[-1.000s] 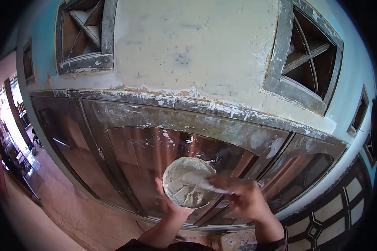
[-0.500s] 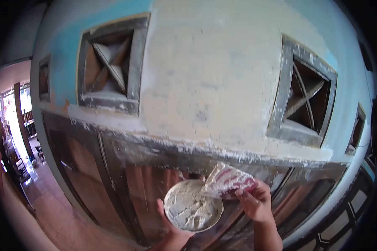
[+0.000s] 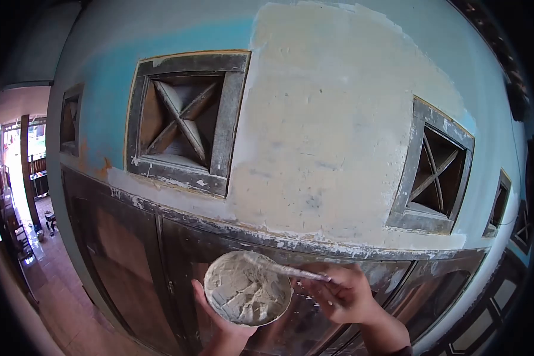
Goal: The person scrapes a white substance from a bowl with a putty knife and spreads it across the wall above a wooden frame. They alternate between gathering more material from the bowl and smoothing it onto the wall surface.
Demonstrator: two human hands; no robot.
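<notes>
My left hand supports a round bowl from below and the left, its fingers around the side. Thick greyish-white putty fills the bowl, with ridges and scrape marks across it. In my right hand is a putty spreader, gripped at its near end and seen almost edge-on. Its far end reaches over the upper part of the bowl, at the putty. Whether the blade presses into the putty is hard to tell.
Ahead stands a wall with a broad cream-coloured filled patch between blue-green paint. Two framed vents with crossed slats, a left vent and a right vent, flank it. Below runs a putty-spotted wooden frame over glass panels. A tiled floor lies left.
The spreader has turned from its broad, putty-smeared face to nearly edge-on over the bowl. Bowl and left hand sit farther left in view. The wall appears lower as the camera tilted up.
</notes>
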